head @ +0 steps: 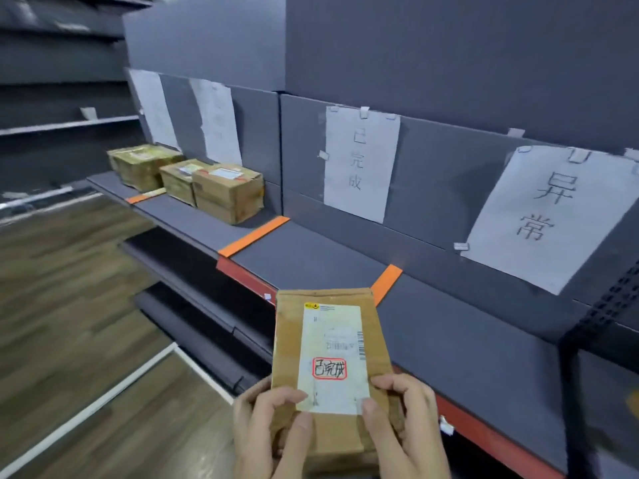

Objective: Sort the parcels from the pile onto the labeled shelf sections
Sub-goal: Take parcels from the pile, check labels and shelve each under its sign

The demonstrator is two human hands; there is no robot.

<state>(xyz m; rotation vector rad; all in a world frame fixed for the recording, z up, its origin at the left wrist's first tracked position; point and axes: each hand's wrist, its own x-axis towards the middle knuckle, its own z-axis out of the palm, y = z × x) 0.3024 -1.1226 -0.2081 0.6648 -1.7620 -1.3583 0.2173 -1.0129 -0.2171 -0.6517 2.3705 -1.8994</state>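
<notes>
Hands hold one brown parcel (330,357) up. Your left hand (262,430) and right hand (404,423) pinch its bottom corners, above the shelf (449,340).

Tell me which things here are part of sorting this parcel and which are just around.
Part of the job:
- parcel held by left hand and right hand, marked 已完成
- 已完成 sign
- 异常 sign
- orange tape dividers
- shelf
- three boxes already placed

Just around:
- wooden floor
- lower shelves
</notes>
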